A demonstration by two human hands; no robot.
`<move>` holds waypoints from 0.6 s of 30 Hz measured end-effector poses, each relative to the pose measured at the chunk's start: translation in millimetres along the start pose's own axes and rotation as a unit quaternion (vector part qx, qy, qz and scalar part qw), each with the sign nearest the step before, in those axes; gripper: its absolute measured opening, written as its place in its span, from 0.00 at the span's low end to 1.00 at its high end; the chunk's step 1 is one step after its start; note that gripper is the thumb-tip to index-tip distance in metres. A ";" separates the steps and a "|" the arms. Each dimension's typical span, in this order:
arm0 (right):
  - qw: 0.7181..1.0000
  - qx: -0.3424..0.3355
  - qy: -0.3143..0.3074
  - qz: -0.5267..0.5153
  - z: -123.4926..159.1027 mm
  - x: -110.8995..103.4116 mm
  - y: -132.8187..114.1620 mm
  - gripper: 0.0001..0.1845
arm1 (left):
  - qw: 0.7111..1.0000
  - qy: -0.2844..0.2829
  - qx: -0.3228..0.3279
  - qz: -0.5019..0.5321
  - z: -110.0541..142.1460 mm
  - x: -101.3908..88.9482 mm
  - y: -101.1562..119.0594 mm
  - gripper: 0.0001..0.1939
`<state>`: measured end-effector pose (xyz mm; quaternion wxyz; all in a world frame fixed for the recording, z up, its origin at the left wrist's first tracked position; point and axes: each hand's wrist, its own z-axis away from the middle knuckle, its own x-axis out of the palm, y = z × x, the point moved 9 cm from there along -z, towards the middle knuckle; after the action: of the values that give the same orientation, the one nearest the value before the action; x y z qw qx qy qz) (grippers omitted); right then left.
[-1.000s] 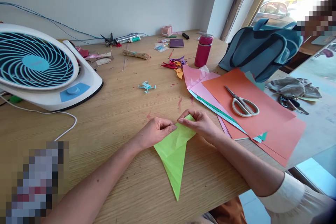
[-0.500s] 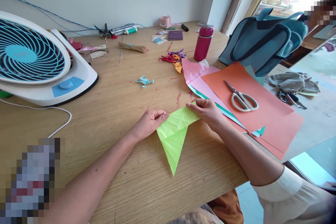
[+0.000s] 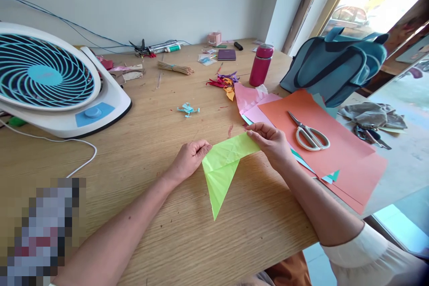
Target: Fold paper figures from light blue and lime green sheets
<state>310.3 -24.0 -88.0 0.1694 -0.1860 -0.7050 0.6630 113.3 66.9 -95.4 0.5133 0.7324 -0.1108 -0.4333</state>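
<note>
A creased, folded sheet of lime-green paper (image 3: 224,165) is stretched between my hands above the wooden table. My left hand (image 3: 191,156) pinches its upper left corner between thumb and fingers. At the upper right end, my right hand (image 3: 270,140) grips the paper the same way. A pointed flap of the sheet hangs down on the left side, its tip toward me. Beyond my hands lies a small light-blue folded paper figure (image 3: 188,109). To the right, white-handled scissors (image 3: 310,136) rest on orange paper (image 3: 348,152).
A white and blue fan (image 3: 110,109) stands at the left with its cable on the table. Farther back are a bundle of thin sticks (image 3: 176,68), coloured paper scraps (image 3: 224,82) and a magenta bottle (image 3: 261,67). A blue bag (image 3: 325,67) sits at the right.
The right hand has moved slightly right, drawing the lime-green paper wider. Its hanging tip has swung a little to the left. The camera view has shifted slightly.
</note>
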 end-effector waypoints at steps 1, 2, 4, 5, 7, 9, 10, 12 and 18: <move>1.000 -0.003 0.000 -0.002 0.6 0.3 -1.0 0.20 | 1.000 0.008 0.008 -0.009 0.4 -1.3 2.6 0.20; 1.000 -0.003 -0.002 -0.004 1.4 0.8 -1.7 0.20 | 1.000 0.016 0.015 -0.014 0.9 -2.7 4.7 0.20; 1.000 0.005 -0.016 -0.006 3.2 3.5 -0.7 0.22 | 0.999 0.032 0.026 -0.018 1.5 -5.8 7.6 0.20; 0.999 0.015 -0.033 -0.007 4.4 6.6 1.2 0.22 | 0.999 0.039 0.031 -0.020 1.7 -7.7 8.7 0.20; 0.996 0.035 -0.078 -0.008 7.1 15.0 6.6 0.21 | 0.997 0.054 0.039 -0.024 2.2 -11.3 10.6 0.19; 0.992 0.053 -0.118 -0.013 9.9 22.9 13.5 0.21 | 0.996 0.068 0.048 -0.029 3.1 -13.9 13.4 0.19; 0.990 0.062 -0.128 -0.019 10.8 25.2 17.2 0.20 | 0.995 0.074 0.053 -0.033 3.9 -14.5 15.4 0.19; 0.987 0.085 -0.129 -0.033 12.0 26.8 24.8 0.20 | 0.993 0.085 0.066 -0.041 5.9 -14.8 20.5 0.18; 0.988 0.115 -0.078 -0.061 11.2 21.1 33.1 0.17 | 0.994 0.093 0.059 0.005 9.8 -12.4 24.4 0.16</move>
<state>287.7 -21.8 -121.8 0.1742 -0.0701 -0.6451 0.7407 105.4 57.1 -69.2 0.4796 0.7979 -0.0913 -0.3536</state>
